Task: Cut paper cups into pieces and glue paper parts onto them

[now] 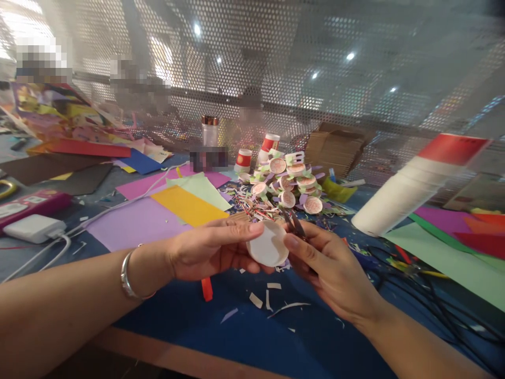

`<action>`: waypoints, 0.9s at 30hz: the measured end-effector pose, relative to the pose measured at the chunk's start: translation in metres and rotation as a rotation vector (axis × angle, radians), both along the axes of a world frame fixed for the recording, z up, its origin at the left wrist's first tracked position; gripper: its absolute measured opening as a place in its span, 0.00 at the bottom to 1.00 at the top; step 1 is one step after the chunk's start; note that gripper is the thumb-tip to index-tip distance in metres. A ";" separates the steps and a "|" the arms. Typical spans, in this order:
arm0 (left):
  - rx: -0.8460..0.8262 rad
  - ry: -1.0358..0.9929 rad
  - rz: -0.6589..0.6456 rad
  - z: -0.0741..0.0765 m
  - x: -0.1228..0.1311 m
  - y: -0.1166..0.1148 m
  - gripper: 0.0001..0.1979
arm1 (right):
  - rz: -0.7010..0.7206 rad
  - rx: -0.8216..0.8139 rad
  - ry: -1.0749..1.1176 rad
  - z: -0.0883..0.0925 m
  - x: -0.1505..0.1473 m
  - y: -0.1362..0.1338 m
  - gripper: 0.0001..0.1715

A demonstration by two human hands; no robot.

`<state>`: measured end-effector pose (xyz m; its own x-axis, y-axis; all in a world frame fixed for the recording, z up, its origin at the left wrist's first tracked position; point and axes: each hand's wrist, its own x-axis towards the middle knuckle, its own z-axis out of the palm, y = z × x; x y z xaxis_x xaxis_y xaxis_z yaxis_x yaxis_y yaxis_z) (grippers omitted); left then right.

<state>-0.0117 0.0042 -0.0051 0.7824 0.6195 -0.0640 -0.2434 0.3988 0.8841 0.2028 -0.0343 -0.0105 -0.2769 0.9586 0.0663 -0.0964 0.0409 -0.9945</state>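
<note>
A round white paper cup bottom (268,247) is pinched at its left side by my left hand (221,245), thumb on top and fingers beneath. My right hand (327,263) is closed around dark scissors (295,225), whose blades point up and away; the handles are hidden in the palm. The right thumb touches the right rim of the cup bottom. Small white paper scraps (256,300) lie on the blue tabletop (189,331) below my hands. Behind them is a pile of cut cup pieces (288,184) with reddish discs and green and purple paper bits.
A tilted stack of paper cups (410,189) stands at right, near black cables (430,300). Coloured paper sheets (134,223) cover the left. A white charger (35,229) sits by a pink power strip (51,201). Behind are a jar (210,132), cardboard (335,147) and a perforated screen (276,63).
</note>
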 end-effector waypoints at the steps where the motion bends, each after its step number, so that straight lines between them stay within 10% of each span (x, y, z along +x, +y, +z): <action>1: 0.012 0.001 -0.013 0.000 -0.001 0.000 0.22 | 0.004 0.005 -0.001 -0.001 0.000 0.000 0.15; 7: 0.153 0.038 -0.002 0.001 -0.002 -0.001 0.22 | -0.009 0.119 -0.101 -0.003 0.002 0.000 0.12; 12: 0.527 0.131 0.156 -0.006 -0.002 0.003 0.37 | -0.078 0.214 -0.232 -0.003 0.006 -0.003 0.17; 19: 1.010 0.372 0.459 -0.009 -0.006 0.009 0.28 | -0.062 0.214 -0.293 0.002 0.005 -0.007 0.19; 27: 1.038 0.353 0.504 -0.010 -0.005 0.010 0.27 | 0.079 0.141 -0.365 0.003 0.001 -0.006 0.16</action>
<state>-0.0167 0.0146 -0.0152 0.4773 0.7331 0.4844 0.1523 -0.6120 0.7761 0.2038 -0.0403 -0.0074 -0.3789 0.9220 0.0791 0.2537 0.1857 -0.9493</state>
